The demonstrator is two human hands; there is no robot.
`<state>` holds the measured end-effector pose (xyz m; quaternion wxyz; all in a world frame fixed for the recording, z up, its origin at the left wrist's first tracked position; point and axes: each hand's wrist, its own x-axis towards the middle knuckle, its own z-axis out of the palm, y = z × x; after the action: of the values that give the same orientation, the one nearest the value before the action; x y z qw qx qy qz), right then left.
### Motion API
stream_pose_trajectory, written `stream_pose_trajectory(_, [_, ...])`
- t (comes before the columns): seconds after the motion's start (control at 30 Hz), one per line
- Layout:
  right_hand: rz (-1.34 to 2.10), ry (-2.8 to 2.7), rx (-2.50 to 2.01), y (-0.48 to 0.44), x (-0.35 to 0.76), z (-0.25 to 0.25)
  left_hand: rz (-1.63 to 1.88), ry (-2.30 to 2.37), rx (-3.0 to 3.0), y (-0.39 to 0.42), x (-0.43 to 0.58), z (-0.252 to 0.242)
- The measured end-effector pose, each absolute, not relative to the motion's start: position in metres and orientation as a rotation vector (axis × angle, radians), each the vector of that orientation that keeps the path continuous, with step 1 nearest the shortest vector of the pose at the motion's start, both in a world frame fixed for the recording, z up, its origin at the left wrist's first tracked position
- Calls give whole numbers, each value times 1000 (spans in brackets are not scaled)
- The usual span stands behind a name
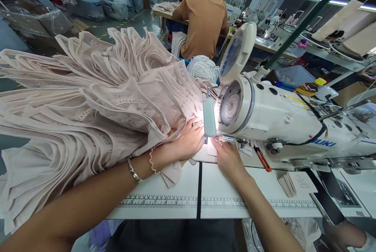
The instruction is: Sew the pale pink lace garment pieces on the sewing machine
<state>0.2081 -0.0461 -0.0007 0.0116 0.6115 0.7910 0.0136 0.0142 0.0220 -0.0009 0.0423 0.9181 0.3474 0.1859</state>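
A big heap of pale pink lace fabric pieces covers the left of the white sewing table. My left hand lies flat, fingers stretched, on a pink piece right by the needle area of the white sewing machine. My right hand rests on the table just under the machine head, its fingertips pressed on a small pale piece at the needle; the lamp glares there and hides the fingertips. Bracelets circle my left wrist.
Red-handled snips lie under the machine arm, and a stack of small labels sits to the right. A dark phone-like slab lies at the right edge. A person in a brown shirt sits ahead at another table.
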Motion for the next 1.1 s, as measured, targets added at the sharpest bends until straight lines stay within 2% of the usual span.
stream_pose_trajectory(0.43, [81,2460,1874,-43,208,0,573,1066,2840,22,15,0])
stream_pose_trajectory(0.63, [230,2494,1874,-43,208,-4,632,1095,2804,25,13,-6])
stream_pose_trajectory(0.8, [389,2541,1891,-45,204,-4,637,1317,2668,33,16,-10])
stream_pose_trajectory(0.93, [293,2468,1884,-40,202,-2,606,1612,2577,44,18,-11])
stream_pose_trajectory(1.1, [220,2362,1939,-34,209,-5,367,1849,2600,37,15,4])
